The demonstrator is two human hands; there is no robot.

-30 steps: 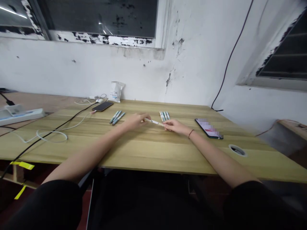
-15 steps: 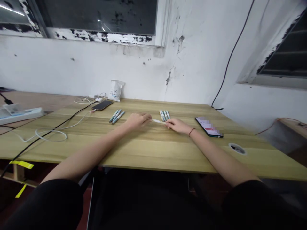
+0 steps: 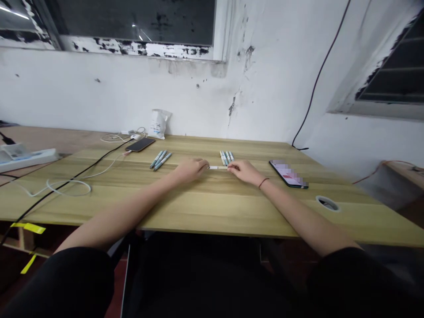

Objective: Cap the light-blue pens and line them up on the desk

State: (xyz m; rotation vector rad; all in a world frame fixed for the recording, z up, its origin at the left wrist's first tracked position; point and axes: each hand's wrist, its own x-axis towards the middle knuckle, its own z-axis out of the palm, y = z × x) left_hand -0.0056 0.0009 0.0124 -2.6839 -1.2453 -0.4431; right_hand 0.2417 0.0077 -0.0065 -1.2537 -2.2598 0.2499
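Observation:
A slim white pen point(image 3: 217, 168) lies level between my two hands, just above or on the table. My left hand point(image 3: 194, 169) is closed on its left end, and my right hand point(image 3: 243, 171) pinches its right end. The fingers hide both tips of the pen. Behind my right hand, several pale blue and white pens point(image 3: 227, 157) lie side by side. To the left of my left hand are 3 blue-green pens point(image 3: 160, 160), lying close together.
A phone with a lit screen point(image 3: 289, 174) lies to the right, near a round cable hole point(image 3: 327, 203). At the back left are a dark phone point(image 3: 140, 144) on a charging cable and a white plastic packet point(image 3: 159, 123). A black cable point(image 3: 71, 179) crosses the wooden table point(image 3: 212, 212).
The pen has turned slightly, from sloping down toward the right to nearly level. Both hands keep hold of it, and the right fingers have curled a little more.

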